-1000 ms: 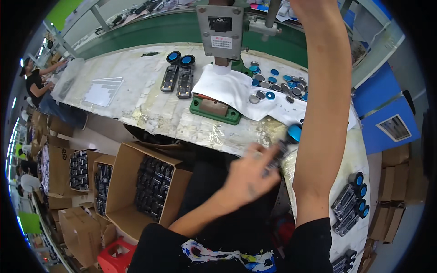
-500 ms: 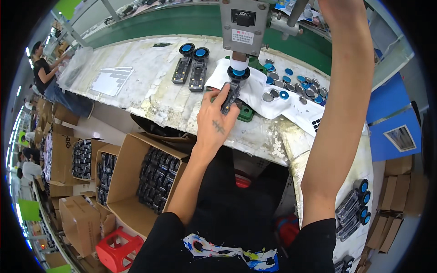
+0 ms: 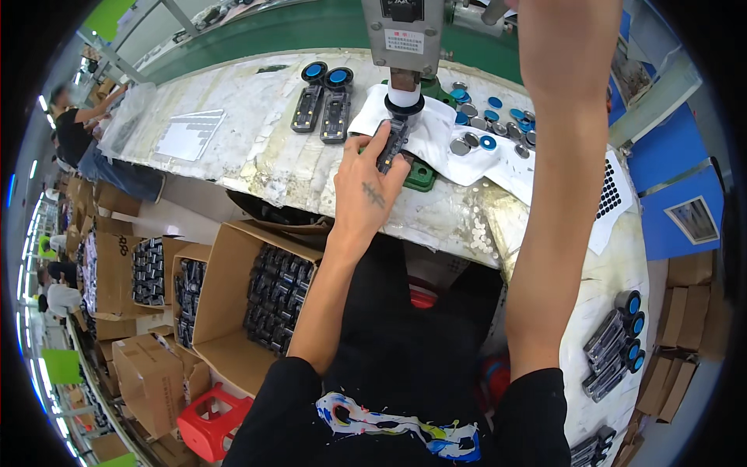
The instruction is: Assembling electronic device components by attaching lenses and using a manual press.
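My left hand [image 3: 364, 185] grips a black handheld device [image 3: 392, 146] by its body, thumb and fingers on either side. The device's round black head [image 3: 405, 106] lies under the press, and the white press tip [image 3: 403, 95] is down in that ring, hiding its middle. A green base [image 3: 421, 176] shows beneath the device. My right forearm [image 3: 556, 179] reaches up past the top edge, so the hand itself is out of sight. Beside the forearm stands the metal press body [image 3: 403, 39], with part of its lever bar [image 3: 495, 11] showing.
Two finished-looking devices with blue centres [image 3: 335, 115] lie left of the press. Loose blue and silver discs [image 3: 471, 140] rest on a white cloth [image 3: 467, 170]. More devices [image 3: 613, 346] lie at right. An open carton [image 3: 226, 311] of black parts and a red stool [image 3: 208, 420] stand below left.
The press tip has come down into the ring, covering the blue disc that showed before. My right arm has shifted slightly left and lower. My left hand keeps its grip.
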